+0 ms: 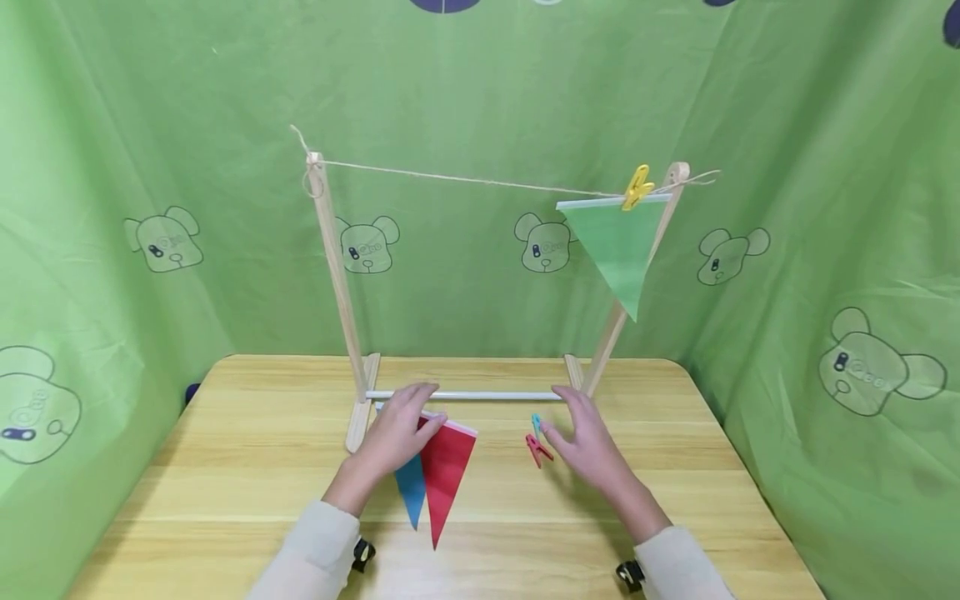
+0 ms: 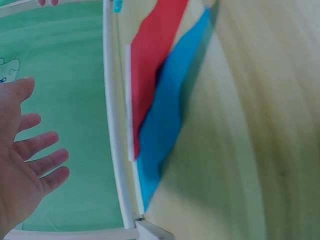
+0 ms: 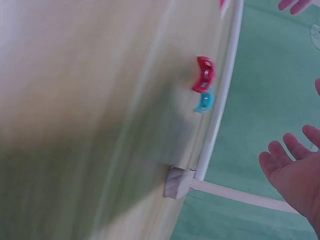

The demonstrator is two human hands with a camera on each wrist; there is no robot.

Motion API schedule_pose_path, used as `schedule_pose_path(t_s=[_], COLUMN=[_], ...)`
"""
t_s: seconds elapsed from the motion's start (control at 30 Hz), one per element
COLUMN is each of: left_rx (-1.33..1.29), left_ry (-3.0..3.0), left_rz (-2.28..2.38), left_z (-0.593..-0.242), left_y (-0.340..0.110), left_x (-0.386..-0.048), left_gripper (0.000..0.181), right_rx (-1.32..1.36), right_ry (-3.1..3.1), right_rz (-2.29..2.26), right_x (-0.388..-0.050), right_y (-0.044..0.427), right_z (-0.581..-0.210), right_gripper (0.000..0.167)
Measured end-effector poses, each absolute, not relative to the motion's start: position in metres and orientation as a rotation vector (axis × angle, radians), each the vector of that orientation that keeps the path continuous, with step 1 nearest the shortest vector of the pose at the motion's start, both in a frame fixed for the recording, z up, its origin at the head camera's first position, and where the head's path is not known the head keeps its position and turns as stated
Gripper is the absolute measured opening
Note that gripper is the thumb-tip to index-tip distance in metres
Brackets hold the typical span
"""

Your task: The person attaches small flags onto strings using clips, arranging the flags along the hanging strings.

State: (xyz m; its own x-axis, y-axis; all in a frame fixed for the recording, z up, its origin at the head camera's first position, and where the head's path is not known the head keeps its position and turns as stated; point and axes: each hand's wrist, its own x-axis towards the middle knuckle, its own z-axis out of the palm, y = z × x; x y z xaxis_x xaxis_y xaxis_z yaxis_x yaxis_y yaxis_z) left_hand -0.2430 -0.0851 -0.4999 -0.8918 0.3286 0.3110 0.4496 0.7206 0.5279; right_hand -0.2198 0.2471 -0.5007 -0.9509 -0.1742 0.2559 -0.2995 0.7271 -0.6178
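Note:
My left hand (image 1: 393, 435) hovers over a red pennant (image 1: 448, 467) and a blue pennant (image 1: 411, 490), which overlap on the table. In the left wrist view that hand (image 2: 22, 162) has its fingers spread and holds nothing. On the right, my right hand (image 1: 591, 442) is above the table beside a red clothespin (image 1: 537, 451) and a turquoise clothespin (image 1: 536, 423). The right wrist view shows this hand (image 3: 299, 175) relaxed, apart from both clothespins. A green pennant (image 1: 615, 242) hangs near the string's right end under a yellow clothespin (image 1: 637, 188).
A twine string (image 1: 465, 178) runs between two wooden posts, the left post (image 1: 337, 275) and the right one (image 1: 611, 333). A white rod (image 1: 495, 395) joins their feet low on the wooden table (image 1: 225, 500). Green cloth (image 1: 450, 275) surrounds the table.

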Motion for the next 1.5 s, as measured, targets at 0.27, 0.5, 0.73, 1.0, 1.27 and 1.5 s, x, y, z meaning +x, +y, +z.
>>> schedule_pose_path(t_s=[0.27,0.5,0.73,1.0,1.27,1.5], left_rx=[-0.548,-0.508,-0.484,-0.483,-0.462,-0.447], left_ry=[-2.798,-2.844,-2.86,-2.895,-2.912,-2.919], left_rz=[-0.93,-0.942,-0.929,-0.892,-0.898,-0.867], left_z=[-0.512,-0.523,-0.534,-0.537,-0.535,-0.542], left_y=[-0.088,-0.093,-0.095,-0.089,-0.088,-0.094], left_x=[-0.243,-0.246,-0.253,-0.262,-0.262,-0.262], left_gripper=[0.055,0.059,0.063,0.065,0.064,0.063], right_rx=[0.461,0.444,0.408,0.296,0.256,0.245], right_ry=[-2.756,-2.824,-2.886,-2.989,-3.037,-3.075], right_rz=[0.933,0.904,0.897,0.893,0.908,0.926], right_x=[-0.218,-0.214,-0.213,-0.211,-0.21,-0.211], right_y=[0.247,0.246,0.244,0.25,0.25,0.245], right_z=[-0.514,-0.523,-0.529,-0.533,-0.537,-0.542], right_gripper=[0.071,0.07,0.067,0.07,0.069,0.063])
